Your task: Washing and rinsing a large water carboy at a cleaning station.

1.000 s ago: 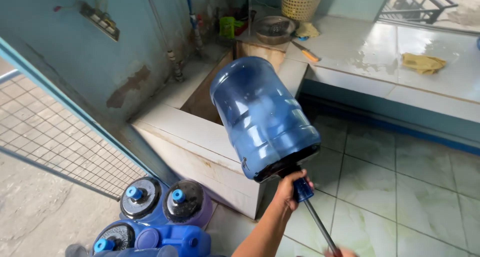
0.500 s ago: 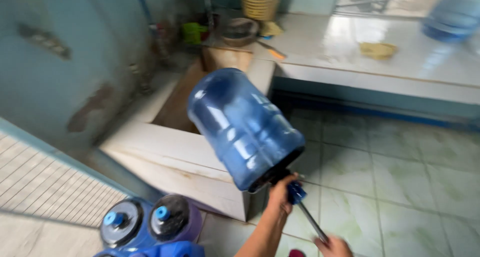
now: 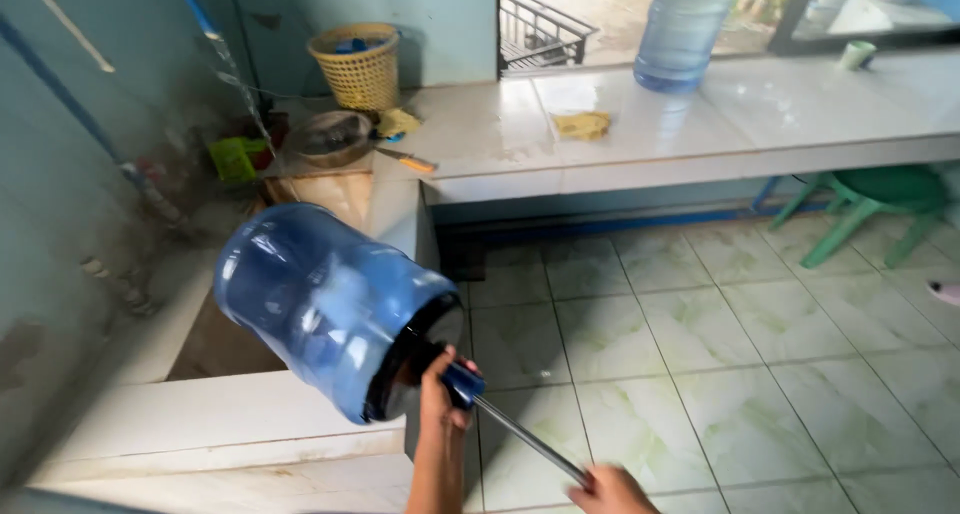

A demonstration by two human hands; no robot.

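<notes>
A large blue water jug (image 3: 325,309) is held sideways in the air above the white tiled basin wall (image 3: 200,419), its mouth towards me. My left hand (image 3: 440,384) grips the jug's neck around its blue cap. A thin metal rod (image 3: 530,441) runs out of the mouth down to the right. My right hand (image 3: 612,490) holds the rod's lower end at the bottom edge of the view.
A white tiled counter (image 3: 640,134) runs along the back with a second blue jug (image 3: 683,29), a yellow cloth (image 3: 582,124), a wicker basket (image 3: 357,64) and a metal bowl (image 3: 330,136). A green plastic stool (image 3: 870,202) stands at the right on the tiled floor (image 3: 720,344).
The view has swung to the right; the jugs on the floor have left the view and the counter now shows. The held jug has tipped lower, more sideways, over the basin wall.
</notes>
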